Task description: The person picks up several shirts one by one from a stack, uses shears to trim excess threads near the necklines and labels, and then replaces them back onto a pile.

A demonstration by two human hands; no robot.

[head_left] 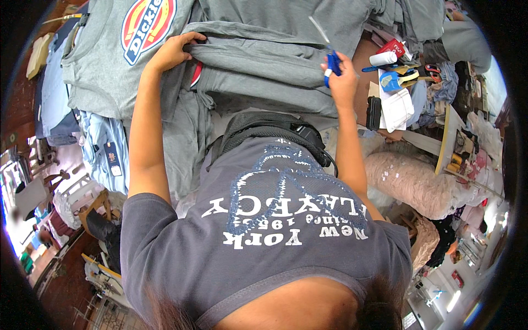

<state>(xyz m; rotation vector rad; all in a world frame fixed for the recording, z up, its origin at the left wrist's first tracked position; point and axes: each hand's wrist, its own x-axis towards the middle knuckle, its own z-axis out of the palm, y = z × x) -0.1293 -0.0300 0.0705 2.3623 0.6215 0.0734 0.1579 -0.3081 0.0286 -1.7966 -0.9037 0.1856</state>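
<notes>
Grey knit shirts (pixel 264 58) lie in folds across the work surface in front of me. At the upper left is a grey shirt with a red, yellow and blue printed emblem (pixel 147 27). My left hand (pixel 175 50) pinches a folded edge of the grey cloth just right of that emblem. On the right, my right hand (pixel 344 80) is closed round a blue-handled cutter (pixel 333 61). Its thin blade points up and left over the cloth. A small red and white piece (pixel 196 73) shows beneath the folds by my left hand.
Right of my right hand are a white cylinder (pixel 383 58), a blue tape dispenser (pixel 391 81), papers (pixel 397 109) and a black case (pixel 374 113). Light blue garments (pixel 104 146) hang at the left. Large wrapped bundles (pixel 410 181) stand at the right.
</notes>
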